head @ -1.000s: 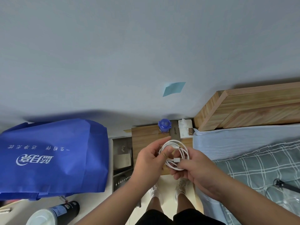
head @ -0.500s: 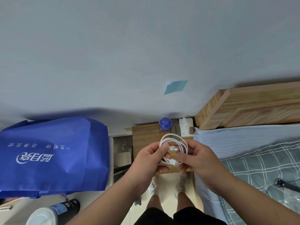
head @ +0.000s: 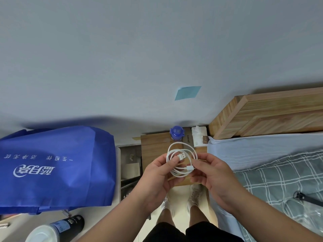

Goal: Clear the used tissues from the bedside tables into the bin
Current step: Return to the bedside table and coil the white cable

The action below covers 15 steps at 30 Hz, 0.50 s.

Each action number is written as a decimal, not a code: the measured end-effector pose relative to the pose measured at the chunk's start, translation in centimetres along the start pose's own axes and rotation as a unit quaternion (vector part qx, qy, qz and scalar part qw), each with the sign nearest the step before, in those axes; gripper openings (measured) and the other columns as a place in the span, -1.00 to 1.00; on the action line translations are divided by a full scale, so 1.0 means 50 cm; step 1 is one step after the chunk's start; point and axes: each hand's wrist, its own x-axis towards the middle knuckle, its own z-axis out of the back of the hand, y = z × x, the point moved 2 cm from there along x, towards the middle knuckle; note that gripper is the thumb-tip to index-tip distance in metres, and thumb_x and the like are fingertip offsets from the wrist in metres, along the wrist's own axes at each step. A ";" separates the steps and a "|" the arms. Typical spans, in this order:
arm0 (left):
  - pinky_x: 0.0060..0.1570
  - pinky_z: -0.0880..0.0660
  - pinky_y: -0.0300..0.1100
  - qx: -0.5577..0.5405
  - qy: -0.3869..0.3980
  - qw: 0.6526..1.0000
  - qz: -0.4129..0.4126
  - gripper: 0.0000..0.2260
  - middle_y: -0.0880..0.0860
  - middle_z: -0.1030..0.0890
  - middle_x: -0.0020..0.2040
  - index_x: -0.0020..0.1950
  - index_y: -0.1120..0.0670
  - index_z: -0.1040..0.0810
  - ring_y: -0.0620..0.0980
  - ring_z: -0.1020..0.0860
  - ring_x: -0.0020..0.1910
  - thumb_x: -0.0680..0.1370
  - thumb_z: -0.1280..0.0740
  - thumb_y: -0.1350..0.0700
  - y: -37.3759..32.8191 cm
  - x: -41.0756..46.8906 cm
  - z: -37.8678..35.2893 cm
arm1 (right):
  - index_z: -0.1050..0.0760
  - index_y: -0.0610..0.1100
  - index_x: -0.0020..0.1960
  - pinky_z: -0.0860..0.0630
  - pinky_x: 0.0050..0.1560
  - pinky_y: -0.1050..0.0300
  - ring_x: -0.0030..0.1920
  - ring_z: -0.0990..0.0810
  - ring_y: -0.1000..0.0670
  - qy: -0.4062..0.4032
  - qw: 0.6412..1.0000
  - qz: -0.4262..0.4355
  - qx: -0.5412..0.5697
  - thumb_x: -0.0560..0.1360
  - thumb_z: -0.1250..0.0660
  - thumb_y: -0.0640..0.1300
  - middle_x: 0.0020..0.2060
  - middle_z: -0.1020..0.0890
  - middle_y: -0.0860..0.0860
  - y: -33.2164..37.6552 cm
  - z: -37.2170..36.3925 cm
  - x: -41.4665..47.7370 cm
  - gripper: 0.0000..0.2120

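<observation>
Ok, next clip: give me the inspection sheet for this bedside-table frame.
Surface: wooden bedside table, wood-grain top, partly hidden by the hands.
Job's things: tissue pack at the table's back corner, by the headboard; loose used tissues and bin: nothing seen.
Clutter: blue-capped bottle near the pack, a dark flat item between them.
Grips: left hand and right hand both pinch the white USB cable.
Cables: that cable, coiled, held over the table.
Surroundings: blue bag to the left, bed to the right, blue note on the wall.
</observation>
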 end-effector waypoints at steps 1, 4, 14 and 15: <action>0.07 -0.68 0.01 -0.003 0.013 1.000 -0.007 -0.67 0.22 -0.73 0.16 0.31 0.08 -0.68 0.14 -0.72 0.09 0.54 -0.49 0.12 -0.001 0.000 0.000 | -0.75 -0.07 0.00 -0.65 -0.32 0.13 -0.30 -0.69 -0.05 -0.007 1.000 0.005 -0.013 0.56 -0.46 -0.25 -0.17 -0.75 -0.20 0.001 0.001 0.003 -0.87; -0.03 -0.70 0.05 -0.020 0.060 0.998 -0.026 -0.43 0.21 -0.72 0.17 0.49 -0.19 -0.49 0.19 -0.72 0.11 0.58 -0.48 0.28 -0.003 0.003 0.009 | -0.75 -0.01 0.03 -0.62 -0.36 0.14 -0.32 -0.67 -0.03 -0.015 0.998 0.012 -0.055 0.57 -0.45 -0.22 -0.22 -0.75 -0.17 0.010 0.006 0.009 -0.84; -0.23 -0.73 0.00 0.200 -0.093 0.968 -0.122 -0.53 -0.06 -0.76 0.06 0.36 -0.41 -0.56 0.00 -0.76 0.02 0.67 -0.38 0.18 0.001 0.007 0.005 | -0.75 0.12 0.12 -0.63 -0.30 0.11 -0.37 -0.62 0.00 0.012 0.989 0.041 -0.138 0.62 -0.38 -0.21 -0.37 -0.67 -0.09 0.013 0.000 0.007 -0.73; -0.30 -0.71 -0.03 0.231 -0.099 0.960 -0.127 -0.52 -0.11 -0.74 0.05 0.39 -0.44 -0.50 -0.04 -0.74 -0.01 0.69 -0.36 0.14 0.003 0.005 0.004 | -0.75 0.11 0.13 -0.64 -0.29 0.09 -0.37 -0.62 0.00 0.011 0.989 0.042 -0.144 0.63 -0.37 -0.22 -0.37 -0.67 -0.09 0.015 -0.001 0.007 -0.72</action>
